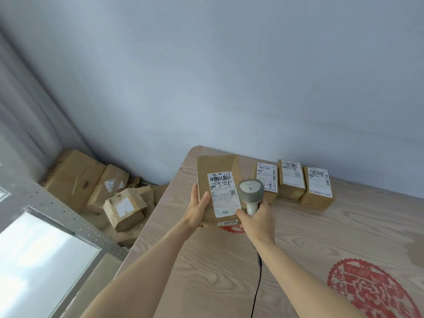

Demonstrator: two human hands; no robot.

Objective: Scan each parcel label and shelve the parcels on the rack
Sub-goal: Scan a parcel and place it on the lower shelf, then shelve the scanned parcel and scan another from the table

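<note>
head view, looking forward and down, table (321,237) close below

parcel (216,177) on table (298,249), three boxes (292,180) right (behind)

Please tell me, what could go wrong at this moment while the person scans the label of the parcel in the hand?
1. The left hand grips the held parcel only along one edge, so it may tip or slip.
2. Handwriting crosses the barcode on its label; the scanner in the right hand may fail to read it.
3. The scanner cable trails across the table and could snag as the arm moves.
</note>
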